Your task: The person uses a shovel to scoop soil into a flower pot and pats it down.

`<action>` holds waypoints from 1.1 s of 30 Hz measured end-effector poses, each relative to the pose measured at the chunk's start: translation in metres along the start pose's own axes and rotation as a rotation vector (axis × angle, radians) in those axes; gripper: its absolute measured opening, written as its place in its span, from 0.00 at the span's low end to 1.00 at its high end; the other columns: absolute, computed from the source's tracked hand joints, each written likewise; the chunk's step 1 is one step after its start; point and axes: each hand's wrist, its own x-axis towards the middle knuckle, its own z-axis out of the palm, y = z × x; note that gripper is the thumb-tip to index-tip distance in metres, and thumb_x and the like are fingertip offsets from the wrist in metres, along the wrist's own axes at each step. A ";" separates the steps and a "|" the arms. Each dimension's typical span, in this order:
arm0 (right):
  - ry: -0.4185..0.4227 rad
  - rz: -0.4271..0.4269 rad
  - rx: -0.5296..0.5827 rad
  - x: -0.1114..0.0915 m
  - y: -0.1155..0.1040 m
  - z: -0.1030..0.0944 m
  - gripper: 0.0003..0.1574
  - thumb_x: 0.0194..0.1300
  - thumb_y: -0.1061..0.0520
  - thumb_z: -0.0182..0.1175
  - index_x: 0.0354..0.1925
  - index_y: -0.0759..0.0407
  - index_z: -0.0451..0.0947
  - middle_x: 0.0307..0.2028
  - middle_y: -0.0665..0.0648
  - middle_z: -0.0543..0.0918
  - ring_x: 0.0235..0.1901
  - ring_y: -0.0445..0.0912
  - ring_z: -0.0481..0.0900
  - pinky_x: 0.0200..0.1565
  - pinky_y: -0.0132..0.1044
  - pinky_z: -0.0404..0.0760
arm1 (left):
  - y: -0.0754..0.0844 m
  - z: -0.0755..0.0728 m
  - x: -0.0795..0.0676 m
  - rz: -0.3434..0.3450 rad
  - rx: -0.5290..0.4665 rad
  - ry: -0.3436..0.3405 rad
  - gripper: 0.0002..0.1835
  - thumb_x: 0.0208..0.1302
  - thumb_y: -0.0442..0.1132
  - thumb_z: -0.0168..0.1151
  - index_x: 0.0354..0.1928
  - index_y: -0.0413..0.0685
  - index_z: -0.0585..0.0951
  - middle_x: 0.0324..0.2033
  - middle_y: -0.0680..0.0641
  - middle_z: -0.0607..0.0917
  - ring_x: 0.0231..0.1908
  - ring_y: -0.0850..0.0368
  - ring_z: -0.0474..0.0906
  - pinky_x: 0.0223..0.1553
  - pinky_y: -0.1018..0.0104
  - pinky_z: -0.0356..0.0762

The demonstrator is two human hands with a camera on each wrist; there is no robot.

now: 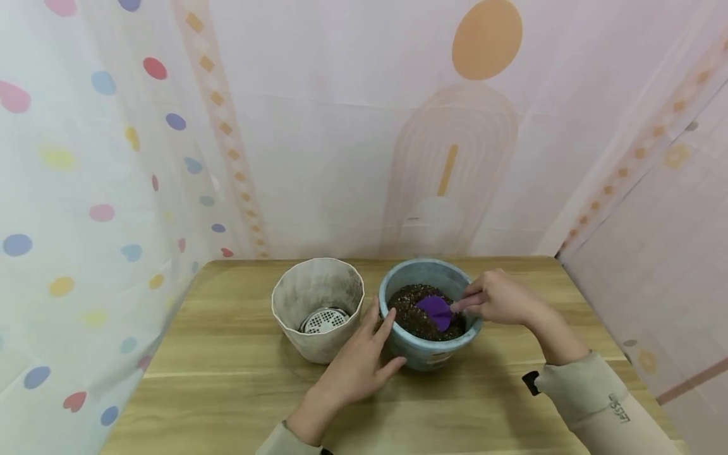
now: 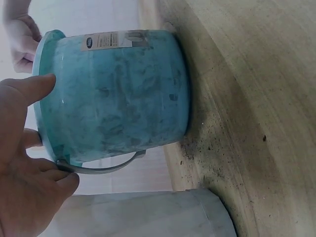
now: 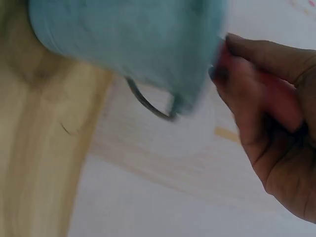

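A blue bucket (image 1: 409, 354) with a side handle holds dark soil (image 1: 411, 316). My left hand (image 1: 359, 363) rests against its left side, fingers fairly straight at the rim and thumb spread toward the front. In the left wrist view the thumb (image 2: 42, 86) touches the bucket just below the rim, the other fingers near the wire-like handle (image 2: 103, 170). My right hand (image 1: 503, 297) grips the pink handle (image 3: 279, 98) of a small garden trowel, whose purple blade (image 1: 436, 312) lies tilted in the soil. The blade's tip is partly hidden by soil.
Left of the bucket stands a whitish ribbed pot (image 1: 315, 344) with a round perforated disc (image 1: 325, 320) at its bottom. Soil crumbs (image 2: 202, 148) lie on the wooden table (image 1: 227, 379) between pot and bucket. A patterned curtain (image 1: 324, 158) hangs behind the table.
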 end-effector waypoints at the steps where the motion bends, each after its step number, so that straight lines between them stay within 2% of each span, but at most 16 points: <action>1: -0.006 0.004 0.006 0.001 0.001 0.002 0.09 0.61 0.69 0.67 0.41 0.68 0.88 0.38 0.52 0.91 0.31 0.45 0.89 0.26 0.30 0.80 | 0.001 0.001 0.000 -0.003 -0.002 0.001 0.46 0.68 0.52 0.67 0.78 0.39 0.57 0.76 0.28 0.44 0.75 0.35 0.49 0.71 0.45 0.58; 6: -0.010 0.013 0.013 0.001 0.001 0.003 0.05 0.61 0.67 0.68 0.36 0.61 0.89 0.36 0.48 0.91 0.30 0.42 0.88 0.27 0.30 0.80 | 0.002 0.001 0.001 -0.011 0.000 0.009 0.46 0.68 0.52 0.68 0.77 0.39 0.58 0.76 0.27 0.45 0.75 0.35 0.48 0.71 0.46 0.59; 11: -0.040 0.022 0.011 0.001 0.000 0.005 0.05 0.65 0.62 0.67 0.39 0.61 0.89 0.35 0.47 0.91 0.30 0.36 0.85 0.30 0.31 0.81 | 0.001 0.003 0.001 -0.025 -0.023 0.005 0.46 0.67 0.52 0.68 0.77 0.39 0.58 0.77 0.29 0.44 0.76 0.36 0.47 0.71 0.46 0.60; 14: -0.042 0.036 0.051 0.000 0.002 0.010 0.06 0.67 0.61 0.66 0.38 0.62 0.89 0.36 0.48 0.91 0.27 0.39 0.85 0.27 0.30 0.78 | 0.001 0.004 0.001 -0.034 -0.032 0.006 0.46 0.67 0.52 0.68 0.78 0.39 0.57 0.77 0.29 0.43 0.76 0.37 0.46 0.70 0.46 0.61; 17: -0.038 0.063 0.138 -0.003 0.005 0.013 0.05 0.67 0.62 0.66 0.37 0.63 0.88 0.37 0.52 0.91 0.24 0.41 0.85 0.24 0.30 0.76 | 0.001 0.005 0.001 -0.033 -0.029 0.012 0.46 0.67 0.52 0.68 0.78 0.39 0.57 0.77 0.30 0.42 0.77 0.37 0.46 0.70 0.46 0.61; 20: -0.003 0.063 0.178 -0.008 0.007 0.014 0.06 0.67 0.60 0.67 0.38 0.62 0.89 0.34 0.55 0.91 0.18 0.36 0.77 0.22 0.29 0.73 | 0.002 0.005 0.001 -0.028 -0.028 0.022 0.46 0.67 0.52 0.68 0.78 0.39 0.57 0.77 0.30 0.42 0.77 0.38 0.46 0.70 0.46 0.61; 23: 0.053 0.102 0.209 -0.013 0.009 0.015 0.09 0.67 0.55 0.69 0.38 0.60 0.90 0.27 0.54 0.89 0.15 0.34 0.67 0.22 0.30 0.72 | 0.002 0.005 0.001 -0.024 -0.030 0.031 0.47 0.66 0.52 0.69 0.78 0.39 0.57 0.78 0.31 0.42 0.77 0.39 0.46 0.70 0.46 0.61; 24: 0.072 0.127 0.226 -0.015 0.009 0.015 0.10 0.66 0.53 0.69 0.39 0.60 0.90 0.26 0.54 0.88 0.17 0.35 0.68 0.23 0.31 0.73 | 0.002 0.005 0.001 -0.023 -0.031 0.031 0.47 0.66 0.52 0.69 0.78 0.39 0.57 0.78 0.31 0.42 0.77 0.39 0.45 0.70 0.46 0.61; 26: 0.103 0.199 0.285 -0.018 0.011 0.016 0.14 0.65 0.50 0.71 0.39 0.60 0.89 0.28 0.56 0.89 0.21 0.39 0.76 0.27 0.34 0.79 | 0.002 0.005 0.002 -0.024 -0.029 0.031 0.47 0.67 0.52 0.69 0.78 0.39 0.57 0.78 0.31 0.42 0.77 0.39 0.45 0.70 0.46 0.62; 28: 0.129 0.261 0.347 -0.022 0.013 0.017 0.17 0.64 0.48 0.71 0.42 0.59 0.89 0.35 0.58 0.90 0.31 0.46 0.85 0.34 0.38 0.83 | 0.002 0.005 0.001 -0.025 -0.029 0.031 0.46 0.67 0.52 0.68 0.78 0.39 0.57 0.78 0.31 0.42 0.77 0.39 0.45 0.70 0.46 0.62; 30: 0.152 0.300 0.389 -0.025 0.015 0.019 0.18 0.65 0.46 0.70 0.45 0.57 0.89 0.41 0.58 0.90 0.41 0.51 0.86 0.41 0.41 0.85 | 0.002 0.005 0.001 -0.027 -0.029 0.027 0.46 0.67 0.52 0.68 0.78 0.39 0.57 0.78 0.31 0.42 0.77 0.39 0.45 0.70 0.47 0.62; 33: 0.176 0.316 0.428 -0.027 0.020 0.023 0.18 0.66 0.45 0.69 0.47 0.55 0.89 0.43 0.58 0.89 0.44 0.50 0.84 0.43 0.42 0.84 | 0.001 0.005 0.000 -0.028 -0.026 0.023 0.46 0.67 0.52 0.68 0.78 0.39 0.57 0.78 0.31 0.42 0.77 0.39 0.46 0.70 0.47 0.63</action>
